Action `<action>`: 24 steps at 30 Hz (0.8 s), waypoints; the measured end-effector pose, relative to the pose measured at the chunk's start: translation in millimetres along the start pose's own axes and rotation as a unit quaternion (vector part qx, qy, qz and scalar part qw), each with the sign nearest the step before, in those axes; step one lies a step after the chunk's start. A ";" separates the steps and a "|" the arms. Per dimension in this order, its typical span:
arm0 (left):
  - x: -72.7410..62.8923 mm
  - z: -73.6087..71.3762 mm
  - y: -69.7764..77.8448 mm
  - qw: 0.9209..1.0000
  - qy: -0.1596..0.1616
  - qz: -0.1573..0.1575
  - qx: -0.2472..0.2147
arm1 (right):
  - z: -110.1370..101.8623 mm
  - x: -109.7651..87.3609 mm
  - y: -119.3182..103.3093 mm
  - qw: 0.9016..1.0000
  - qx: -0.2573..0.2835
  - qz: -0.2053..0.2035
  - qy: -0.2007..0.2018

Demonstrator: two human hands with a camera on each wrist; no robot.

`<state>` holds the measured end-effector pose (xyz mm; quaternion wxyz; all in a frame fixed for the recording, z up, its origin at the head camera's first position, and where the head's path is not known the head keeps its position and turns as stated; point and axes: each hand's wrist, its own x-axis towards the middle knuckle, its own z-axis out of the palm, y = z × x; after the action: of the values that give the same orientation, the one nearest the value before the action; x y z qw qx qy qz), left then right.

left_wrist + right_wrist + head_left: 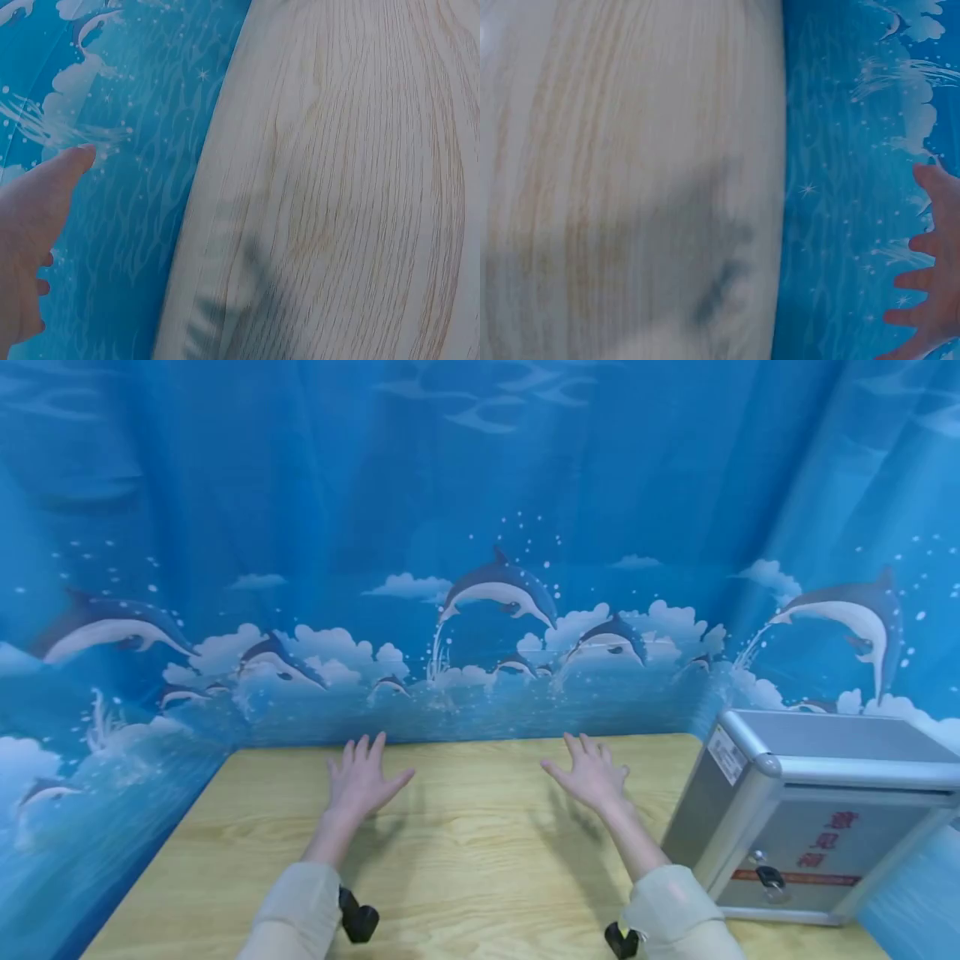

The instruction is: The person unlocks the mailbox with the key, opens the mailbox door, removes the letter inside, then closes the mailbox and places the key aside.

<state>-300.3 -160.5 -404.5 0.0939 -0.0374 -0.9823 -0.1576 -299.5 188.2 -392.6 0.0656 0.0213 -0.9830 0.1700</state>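
Your left hand (360, 785) is spread wide, empty, near the far edge of the desk (472, 868); your right hand (594, 779), also splayed and empty, is nearer the silver box (813, 827), rightward by the right edge.

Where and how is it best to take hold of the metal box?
Probably by its two sides, left hand from the left, right hand from the right: the box looks broad, its left side is flat, and no handle shows. Its right side is hidden. Avoid the key in front.
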 end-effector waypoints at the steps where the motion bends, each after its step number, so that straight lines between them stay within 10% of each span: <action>1: 0.1 -0.3 1.5 1.000 0.003 0.004 0.001 | -1.8 -0.2 -1.3 1.000 0.001 0.003 0.001; 24: -2.6 4.4 97.4 0.982 0.036 0.090 -0.162 | -107.0 -27.8 -59.7 0.998 0.030 -0.044 0.042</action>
<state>-288.5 -67.0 -379.6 0.1358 -0.1347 -0.9325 -0.3064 -255.1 168.6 -276.7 0.1135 0.0599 -0.9719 0.1973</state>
